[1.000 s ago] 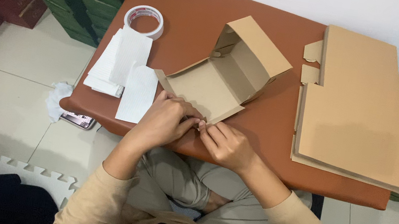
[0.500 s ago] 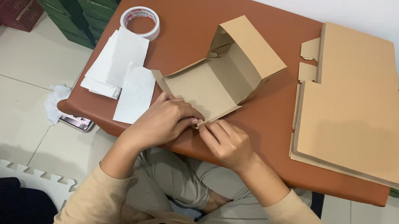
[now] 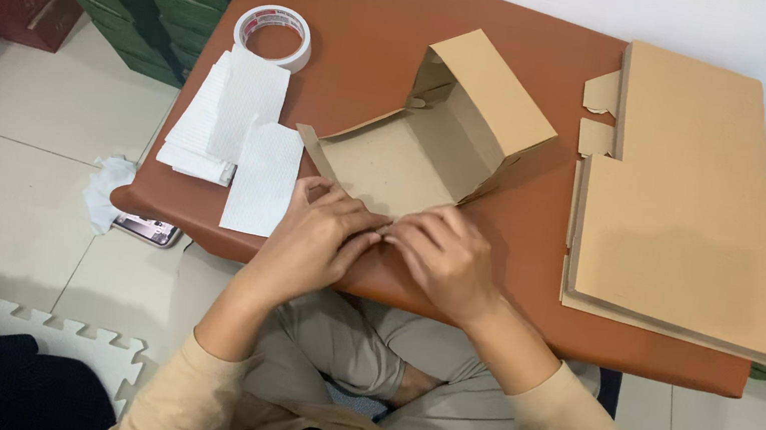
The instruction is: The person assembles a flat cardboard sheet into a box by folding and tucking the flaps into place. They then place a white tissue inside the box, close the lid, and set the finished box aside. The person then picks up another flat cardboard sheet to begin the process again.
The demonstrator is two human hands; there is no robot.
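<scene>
Brown counter [image 3: 370, 31] fills the frame centre, flat cardboard stack [image 3: 693, 241] at right. Mid-frame sits the half-folded cardboard box [image 3: 434, 142] (far wall already up). Left hand [image 3: 324, 237] and right hand [image 3: 443, 254] meet at its near edge, fingers pinched together on the flap. Best press evenly along the crease, I'd say. Tape roll [image 3: 273, 34] waits upper left.

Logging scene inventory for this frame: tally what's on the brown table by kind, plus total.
Part-folded cardboard box, under left hand and right hand: 1
Stack of flat cardboard blanks: 1 stack, sheet count cannot be told
Tape roll: 1
White paper sheets: at least 3, overlapping
Total: 4 kinds, at least 6 items
</scene>
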